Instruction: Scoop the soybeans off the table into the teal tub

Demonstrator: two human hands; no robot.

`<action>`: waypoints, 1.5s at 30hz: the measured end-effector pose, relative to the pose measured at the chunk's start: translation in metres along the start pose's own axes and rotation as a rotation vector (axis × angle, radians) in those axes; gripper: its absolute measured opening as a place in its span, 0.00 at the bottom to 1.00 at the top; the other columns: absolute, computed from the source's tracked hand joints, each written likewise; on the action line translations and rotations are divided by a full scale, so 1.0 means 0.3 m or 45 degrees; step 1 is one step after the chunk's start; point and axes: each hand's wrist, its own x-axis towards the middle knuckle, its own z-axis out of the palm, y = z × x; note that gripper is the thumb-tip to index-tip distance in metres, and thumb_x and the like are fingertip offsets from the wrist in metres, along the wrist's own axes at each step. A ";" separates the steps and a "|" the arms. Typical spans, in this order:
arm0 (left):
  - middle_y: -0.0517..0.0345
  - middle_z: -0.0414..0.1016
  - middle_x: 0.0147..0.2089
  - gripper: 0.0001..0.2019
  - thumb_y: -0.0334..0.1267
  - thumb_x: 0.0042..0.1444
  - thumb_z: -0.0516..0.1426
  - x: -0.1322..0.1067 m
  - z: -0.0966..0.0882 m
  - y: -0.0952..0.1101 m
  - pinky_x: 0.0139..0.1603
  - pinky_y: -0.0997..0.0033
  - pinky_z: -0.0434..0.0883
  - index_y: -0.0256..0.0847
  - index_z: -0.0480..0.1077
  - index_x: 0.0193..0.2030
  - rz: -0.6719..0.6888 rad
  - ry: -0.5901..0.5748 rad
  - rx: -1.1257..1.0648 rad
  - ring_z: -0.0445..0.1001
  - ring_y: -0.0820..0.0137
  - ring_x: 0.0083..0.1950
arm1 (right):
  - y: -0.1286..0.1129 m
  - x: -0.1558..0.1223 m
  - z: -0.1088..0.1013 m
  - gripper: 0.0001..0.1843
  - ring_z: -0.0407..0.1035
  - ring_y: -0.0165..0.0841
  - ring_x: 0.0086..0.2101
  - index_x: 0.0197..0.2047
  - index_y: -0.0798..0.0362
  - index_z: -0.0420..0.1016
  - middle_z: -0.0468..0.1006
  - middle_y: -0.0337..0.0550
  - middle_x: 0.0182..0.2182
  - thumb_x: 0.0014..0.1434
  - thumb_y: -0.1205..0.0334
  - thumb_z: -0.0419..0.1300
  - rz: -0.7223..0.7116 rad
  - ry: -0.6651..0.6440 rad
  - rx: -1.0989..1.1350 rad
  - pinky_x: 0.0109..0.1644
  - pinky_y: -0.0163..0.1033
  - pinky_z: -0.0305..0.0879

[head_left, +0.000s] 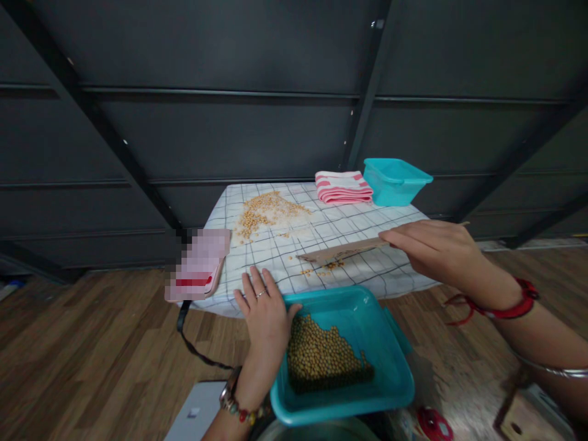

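My left hand (263,315) rests on the near left rim of a teal tub (390,386), fingers flat on the table edge and thumb over the rim. The tub holds a heap of yellow beans (324,358) and is tilted below the table's front edge. My right hand (432,248) grips one end of a flat cardboard piece (342,252), held low over the checked tablecloth (294,239). A few loose beans (328,267) lie under the cardboard. A larger scatter of beans (266,211) lies at the back left of the table.
A folded pink-striped towel (343,186) and a second teal tub (395,180) sit at the back right. A pink pouch (199,266) with a black strap hangs off the left front corner. Dark wall panels stand behind; wooden floor surrounds the small table.
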 end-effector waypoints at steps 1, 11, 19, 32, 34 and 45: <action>0.24 0.54 0.62 0.41 0.45 0.42 0.62 0.000 0.002 0.000 0.58 0.36 0.53 0.21 0.54 0.59 0.000 0.008 -0.004 0.53 0.41 0.63 | 0.004 -0.001 -0.003 0.17 0.71 0.31 0.29 0.42 0.54 0.65 0.77 0.42 0.29 0.55 0.80 0.46 0.005 0.011 -0.002 0.32 0.37 0.68; 0.27 0.56 0.62 0.40 0.45 0.41 0.62 -0.005 0.014 -0.005 0.58 0.35 0.53 0.23 0.55 0.58 0.015 0.063 -0.006 0.53 0.41 0.63 | 0.016 -0.012 0.006 0.15 0.70 0.31 0.30 0.42 0.56 0.65 0.77 0.44 0.30 0.57 0.79 0.45 -0.065 -0.011 0.013 0.33 0.37 0.68; 0.25 0.55 0.62 0.39 0.45 0.44 0.60 -0.005 0.013 -0.005 0.58 0.36 0.53 0.23 0.55 0.59 0.014 0.047 0.019 0.52 0.41 0.63 | 0.050 -0.016 0.055 0.19 0.71 0.32 0.30 0.43 0.56 0.68 0.77 0.44 0.30 0.53 0.80 0.46 -0.001 0.018 -0.020 0.33 0.38 0.67; 0.26 0.56 0.62 0.37 0.44 0.45 0.60 -0.003 -0.002 -0.002 0.58 0.37 0.54 0.23 0.56 0.58 -0.005 0.034 0.032 0.54 0.42 0.63 | 0.046 0.006 0.130 0.18 0.70 0.31 0.27 0.40 0.57 0.70 0.77 0.43 0.28 0.52 0.80 0.45 0.049 0.044 -0.081 0.29 0.36 0.65; 0.26 0.55 0.62 0.37 0.44 0.45 0.60 -0.003 -0.004 -0.001 0.58 0.38 0.54 0.22 0.56 0.59 -0.011 0.013 0.038 0.53 0.42 0.63 | 0.053 0.013 0.138 0.19 0.70 0.31 0.28 0.39 0.56 0.71 0.77 0.43 0.28 0.52 0.80 0.45 0.079 0.048 -0.085 0.30 0.37 0.66; 0.27 0.56 0.62 0.37 0.42 0.44 0.61 -0.009 0.004 -0.001 0.58 0.39 0.55 0.24 0.57 0.59 -0.016 0.061 0.054 0.55 0.43 0.63 | 0.004 0.034 0.106 0.20 0.69 0.30 0.28 0.41 0.55 0.72 0.77 0.42 0.29 0.53 0.79 0.44 0.031 0.033 -0.028 0.31 0.36 0.66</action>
